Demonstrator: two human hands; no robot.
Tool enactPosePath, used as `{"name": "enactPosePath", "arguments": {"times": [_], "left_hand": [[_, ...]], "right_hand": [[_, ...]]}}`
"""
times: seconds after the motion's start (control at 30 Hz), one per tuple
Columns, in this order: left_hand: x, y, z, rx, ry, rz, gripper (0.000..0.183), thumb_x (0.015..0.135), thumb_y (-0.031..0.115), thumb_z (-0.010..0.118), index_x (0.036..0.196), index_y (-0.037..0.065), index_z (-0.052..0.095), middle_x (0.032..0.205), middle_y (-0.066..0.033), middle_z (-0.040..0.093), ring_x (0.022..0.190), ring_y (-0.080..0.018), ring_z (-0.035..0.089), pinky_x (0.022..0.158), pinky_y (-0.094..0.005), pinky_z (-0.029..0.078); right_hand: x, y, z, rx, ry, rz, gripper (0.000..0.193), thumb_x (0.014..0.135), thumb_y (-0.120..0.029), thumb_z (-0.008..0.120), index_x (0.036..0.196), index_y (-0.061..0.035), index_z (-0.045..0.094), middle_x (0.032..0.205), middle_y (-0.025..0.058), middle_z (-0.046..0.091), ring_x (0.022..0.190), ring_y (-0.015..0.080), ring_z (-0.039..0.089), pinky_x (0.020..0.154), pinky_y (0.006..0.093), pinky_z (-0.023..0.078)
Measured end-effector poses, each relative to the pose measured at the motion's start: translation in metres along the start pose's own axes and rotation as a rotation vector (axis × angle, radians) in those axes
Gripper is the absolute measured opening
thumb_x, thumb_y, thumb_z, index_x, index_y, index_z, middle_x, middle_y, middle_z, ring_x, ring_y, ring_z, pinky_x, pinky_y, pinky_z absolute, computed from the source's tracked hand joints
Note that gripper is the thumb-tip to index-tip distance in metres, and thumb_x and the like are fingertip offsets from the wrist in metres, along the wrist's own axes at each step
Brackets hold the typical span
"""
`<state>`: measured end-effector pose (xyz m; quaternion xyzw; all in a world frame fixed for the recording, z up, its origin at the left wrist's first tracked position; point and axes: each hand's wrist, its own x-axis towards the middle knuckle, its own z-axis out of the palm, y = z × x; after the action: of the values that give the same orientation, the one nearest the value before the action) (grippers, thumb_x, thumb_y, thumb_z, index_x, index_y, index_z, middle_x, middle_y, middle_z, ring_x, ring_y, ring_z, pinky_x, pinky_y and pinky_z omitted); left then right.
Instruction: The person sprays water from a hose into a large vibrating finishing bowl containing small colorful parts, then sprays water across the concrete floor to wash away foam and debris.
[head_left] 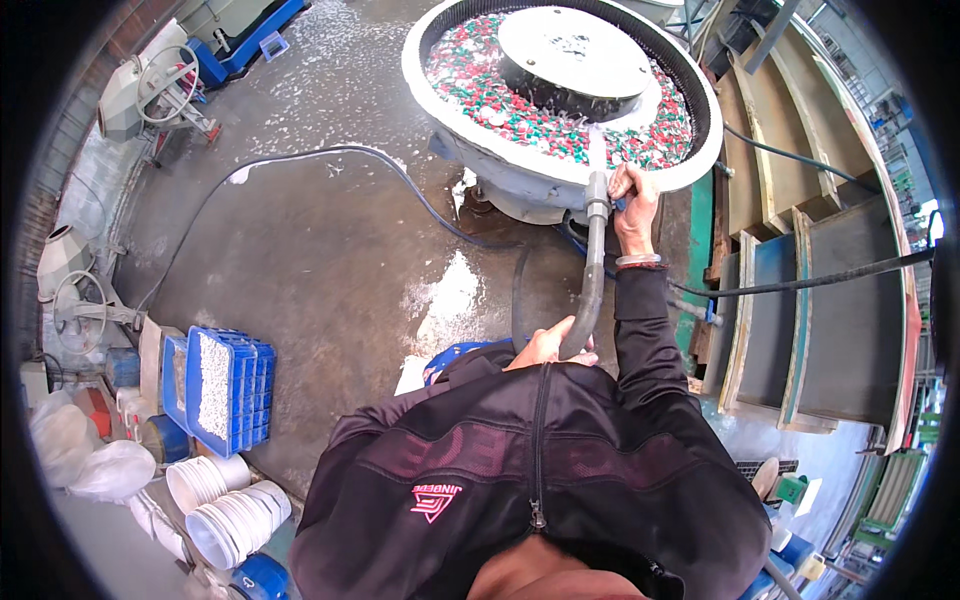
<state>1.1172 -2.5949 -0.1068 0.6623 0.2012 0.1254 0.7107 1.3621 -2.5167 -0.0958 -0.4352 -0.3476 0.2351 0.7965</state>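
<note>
A grey hose (592, 280) rises in front of me to a pale pipe nozzle (597, 190), which points over the near rim of a round white vibratory bowl (560, 180). Whitish water runs from its tip onto red, green and white small pieces (470, 85) in the bowl. My right hand (635, 215) is closed beside the nozzle, gripping it at a small blue part, apparently a valve handle. Close to my chest, my left hand (543, 347) wraps round the lower hose; the jacket partly hides it. The bowl's middle carries a white round cover (575, 52).
Wooden-edged trays (790, 300) stand at the right, with a dark hose crossing them. Another dark hose (330, 150) curves over the wet floor. At the left are a blue crate (240, 390) of white pieces, white buckets (235, 520) and machines with handwheels (165, 85).
</note>
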Motion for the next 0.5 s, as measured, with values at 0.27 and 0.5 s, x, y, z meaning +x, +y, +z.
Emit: {"name": "enactPosePath", "arguments": {"times": [0.27, 0.5], "left_hand": [[0.008, 0.001, 0.032, -0.177, 0.033, -0.076, 0.028, 0.075, 0.019, 0.068, 0.094, 0.004, 0.052, 0.086, -0.0054, 0.060, 0.084, -0.0116, 0.055, 0.077, -0.0267, 0.042], [0.013, 0.006, 0.042, -0.083, 0.089, -0.043, 0.031, 0.075, 0.018, 0.067, 0.096, 0.004, 0.051, 0.077, -0.0039, 0.060, 0.075, -0.0088, 0.057, 0.070, -0.0237, 0.044]], "right_hand": [[0.000, -0.005, -0.021, -0.001, -0.008, 0.010, 0.037, 0.081, -0.011, 0.043, 0.045, -0.0027, 0.040, 0.047, 0.0081, 0.043, 0.046, 0.0162, 0.041, 0.049, 0.0262, 0.033], [-0.001, -0.002, -0.033, -0.058, 0.033, 0.067, 0.037, 0.081, -0.012, 0.043, 0.045, -0.0032, 0.040, 0.047, 0.0072, 0.043, 0.047, 0.0151, 0.042, 0.050, 0.0259, 0.033]]}}
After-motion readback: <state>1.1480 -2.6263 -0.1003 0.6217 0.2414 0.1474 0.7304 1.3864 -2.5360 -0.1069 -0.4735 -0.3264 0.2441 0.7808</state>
